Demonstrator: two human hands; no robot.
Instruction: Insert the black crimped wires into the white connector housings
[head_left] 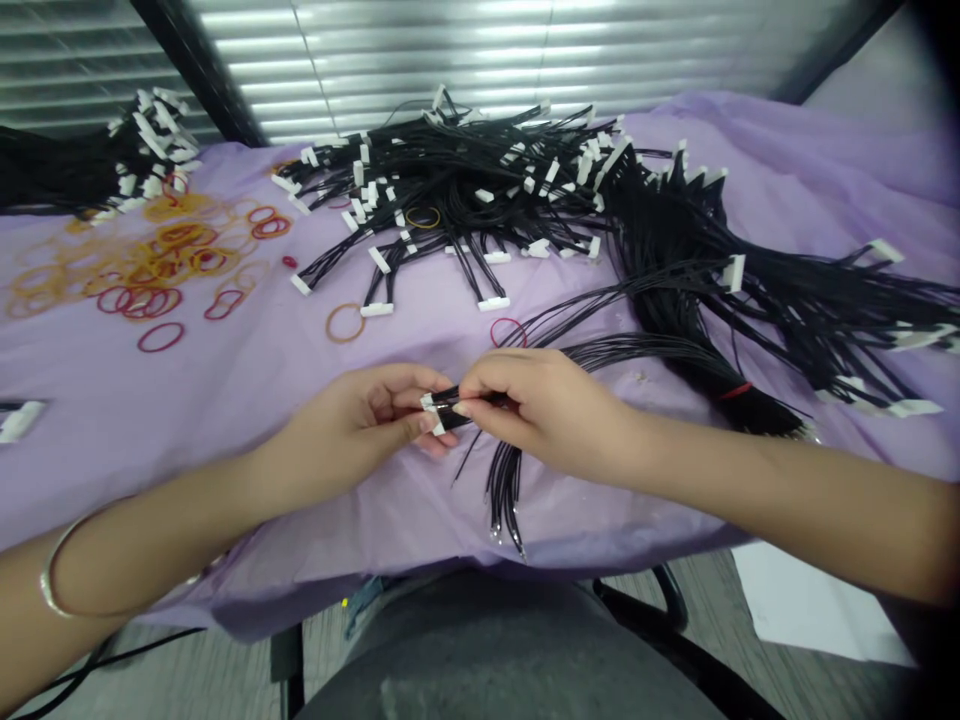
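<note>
Between thumb and fingers my left hand (394, 412) grips a small white connector housing (438, 424). Close against it, my right hand (551, 405) pinches a black wire, its thumb and forefinger tips at the housing. Several black wires run from the housing under my right hand. More loose black wires (507, 485) with bare metal ends pass beneath that hand and hang toward the table's front edge. Whether the pinched wire sits inside the housing I cannot tell.
A heap of black wire harnesses (480, 170) with white connectors lies at the back. To the right is a thick wire bundle (675, 260) with a red band (736, 391). Rubber bands (180, 250) are scattered at left on the purple cloth (285, 520).
</note>
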